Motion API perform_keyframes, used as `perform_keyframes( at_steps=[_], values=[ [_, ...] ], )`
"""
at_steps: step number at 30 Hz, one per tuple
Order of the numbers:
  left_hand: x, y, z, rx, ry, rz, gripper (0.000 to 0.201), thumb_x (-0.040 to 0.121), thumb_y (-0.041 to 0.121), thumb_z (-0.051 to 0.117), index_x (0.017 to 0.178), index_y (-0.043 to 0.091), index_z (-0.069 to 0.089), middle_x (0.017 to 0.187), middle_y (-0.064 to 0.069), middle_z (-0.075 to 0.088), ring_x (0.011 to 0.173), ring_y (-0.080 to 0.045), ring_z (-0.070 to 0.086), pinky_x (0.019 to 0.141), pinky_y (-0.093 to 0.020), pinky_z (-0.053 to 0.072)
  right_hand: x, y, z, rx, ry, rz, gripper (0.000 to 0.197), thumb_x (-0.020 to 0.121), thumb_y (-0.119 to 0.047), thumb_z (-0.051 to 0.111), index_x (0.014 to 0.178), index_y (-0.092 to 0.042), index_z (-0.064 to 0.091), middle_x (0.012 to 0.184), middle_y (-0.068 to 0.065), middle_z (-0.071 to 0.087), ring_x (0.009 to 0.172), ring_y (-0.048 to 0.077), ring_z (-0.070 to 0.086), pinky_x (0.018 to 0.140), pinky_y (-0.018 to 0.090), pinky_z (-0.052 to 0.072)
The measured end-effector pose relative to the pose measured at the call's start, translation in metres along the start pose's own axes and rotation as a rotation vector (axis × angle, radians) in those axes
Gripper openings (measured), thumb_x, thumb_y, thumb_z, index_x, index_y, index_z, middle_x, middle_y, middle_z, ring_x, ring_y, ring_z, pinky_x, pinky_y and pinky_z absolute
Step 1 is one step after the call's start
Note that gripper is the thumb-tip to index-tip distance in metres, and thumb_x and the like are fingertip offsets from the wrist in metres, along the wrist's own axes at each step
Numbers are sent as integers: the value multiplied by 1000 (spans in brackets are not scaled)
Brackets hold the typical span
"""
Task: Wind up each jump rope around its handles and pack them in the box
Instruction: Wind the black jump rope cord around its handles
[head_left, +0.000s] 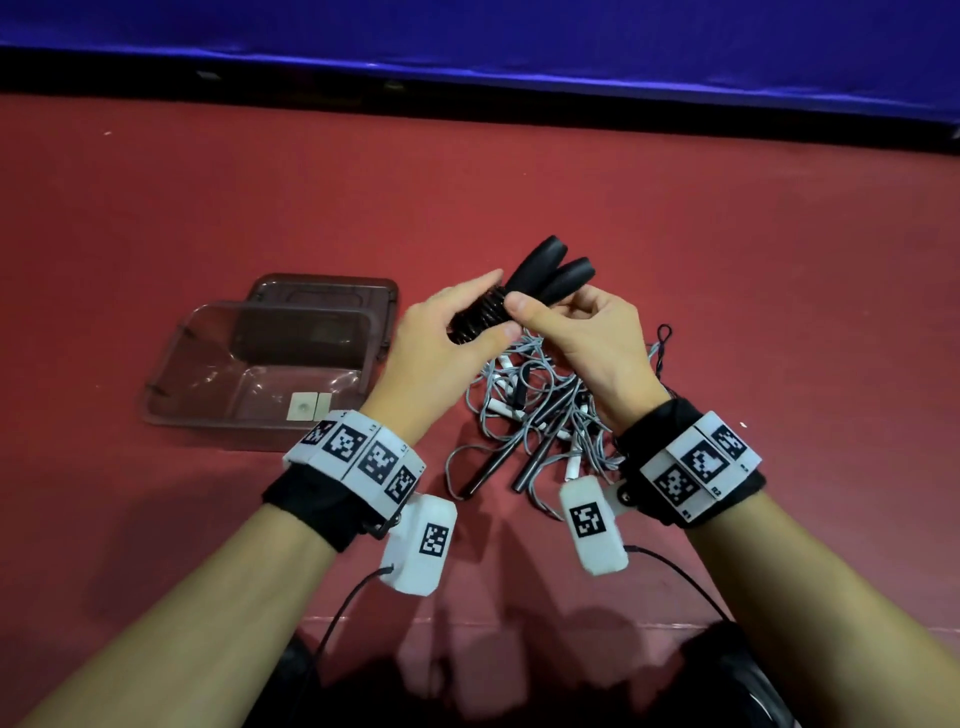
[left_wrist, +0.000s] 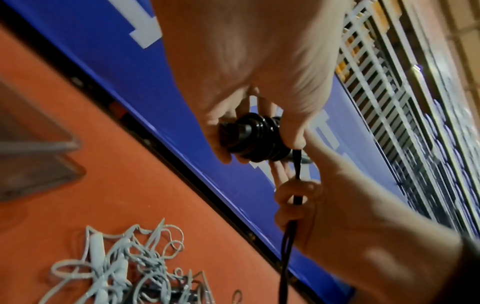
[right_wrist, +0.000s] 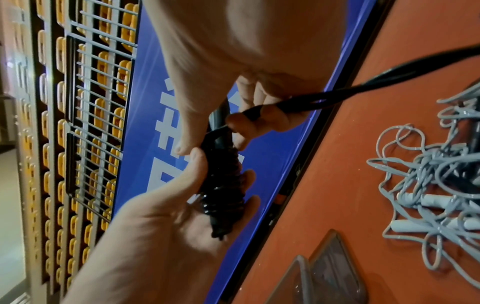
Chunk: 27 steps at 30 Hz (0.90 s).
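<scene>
A black jump rope, its two handles (head_left: 550, 270) pressed side by side, is held up above the red floor. My left hand (head_left: 485, 314) grips the wound coil (head_left: 478, 317) round the lower part of the handles; the same coil (left_wrist: 255, 139) fills the left wrist view. My right hand (head_left: 540, 312) pinches the free black rope (right_wrist: 337, 94) just beside the coil, and its tail loop (head_left: 662, 338) trails off to the right. The clear box (head_left: 249, 384) sits open on the left with nothing but a small label in it.
A tangled pile of grey ropes (head_left: 540, 415) with white and dark handles lies on the floor under my hands. The box lid (head_left: 322, 293) rests behind the box. A blue padded wall (head_left: 467, 47) borders the far side of the floor.
</scene>
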<state>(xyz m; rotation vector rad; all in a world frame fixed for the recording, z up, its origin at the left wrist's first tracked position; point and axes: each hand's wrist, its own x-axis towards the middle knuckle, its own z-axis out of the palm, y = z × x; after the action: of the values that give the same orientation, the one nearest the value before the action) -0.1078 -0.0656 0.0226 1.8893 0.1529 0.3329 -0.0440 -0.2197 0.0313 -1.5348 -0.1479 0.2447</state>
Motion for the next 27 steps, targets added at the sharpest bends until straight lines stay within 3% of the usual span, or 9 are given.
perform_keyframes(
  at_steps=[2, 4, 6, 9, 12, 16, 20, 24, 27],
  values=[
    [-1, 2, -2, -159, 24, -68, 46, 86, 33, 71, 131, 27, 64, 112, 2, 76, 108, -13, 70, 104, -40, 52, 1, -1, -3, -22, -47, -26, 24, 80, -19, 85, 85, -6, 66, 66, -1, 63, 50, 2, 52, 50, 14, 41],
    [-1, 3, -5, -271, 60, -98, 30, 89, 30, 68, 118, 25, 64, 100, -3, 79, 96, -21, 75, 95, -49, 56, 3, -5, -7, -21, -101, -67, 16, 81, -13, 84, 85, -10, 68, 72, 2, 69, 59, 5, 60, 57, 17, 47],
    [-1, 1, -6, -289, 81, -86, 21, 91, 28, 66, 112, 27, 61, 95, -1, 79, 89, -20, 75, 86, -44, 56, 6, -7, -12, -40, -155, -126, 15, 81, -7, 82, 89, -10, 69, 78, 1, 74, 69, 7, 67, 67, 18, 53],
    [-3, 1, -2, -319, 70, -47, 15, 102, 13, 57, 113, 23, 54, 90, 4, 79, 82, -11, 73, 74, -28, 52, 8, -9, -15, -67, -253, -193, 19, 82, -7, 81, 97, -10, 69, 87, 2, 74, 80, 13, 69, 78, 25, 55],
    [-3, 3, 4, -372, 80, -61, 19, 105, 3, 48, 110, 22, 50, 81, 8, 77, 75, -5, 69, 67, -21, 50, 9, -15, -20, -84, -299, -227, 21, 83, -4, 79, 101, -9, 70, 90, 3, 72, 79, 12, 65, 77, 24, 54],
    [0, 4, 4, -406, 90, -77, 19, 105, 3, 48, 111, 20, 54, 83, 5, 75, 73, -7, 68, 66, -23, 50, 10, -20, -26, -137, -275, -279, 13, 84, -9, 80, 95, -12, 75, 75, -7, 71, 70, 20, 56, 67, 30, 48],
    [1, 6, 5, -450, 118, -114, 14, 105, 9, 48, 110, 17, 59, 81, 6, 74, 76, -11, 68, 68, -29, 53, 9, -23, -24, -146, -260, -316, 10, 82, -11, 83, 89, -8, 76, 79, 8, 75, 73, 18, 64, 71, 32, 51],
    [1, 5, 5, -535, 151, -157, 23, 92, 26, 52, 107, 14, 65, 105, -18, 72, 99, -37, 69, 87, -45, 53, 11, -16, -16, -132, -258, -284, 13, 80, -11, 85, 89, -11, 75, 83, 1, 76, 75, 13, 65, 73, 26, 52],
    [-2, 13, 1, -621, 85, -248, 22, 101, 21, 46, 96, 12, 66, 84, -10, 70, 73, -26, 64, 64, -34, 48, 10, -7, -11, -56, -373, -175, 34, 80, -18, 85, 110, -18, 69, 108, 1, 74, 87, 22, 64, 83, 34, 50]
  ],
)
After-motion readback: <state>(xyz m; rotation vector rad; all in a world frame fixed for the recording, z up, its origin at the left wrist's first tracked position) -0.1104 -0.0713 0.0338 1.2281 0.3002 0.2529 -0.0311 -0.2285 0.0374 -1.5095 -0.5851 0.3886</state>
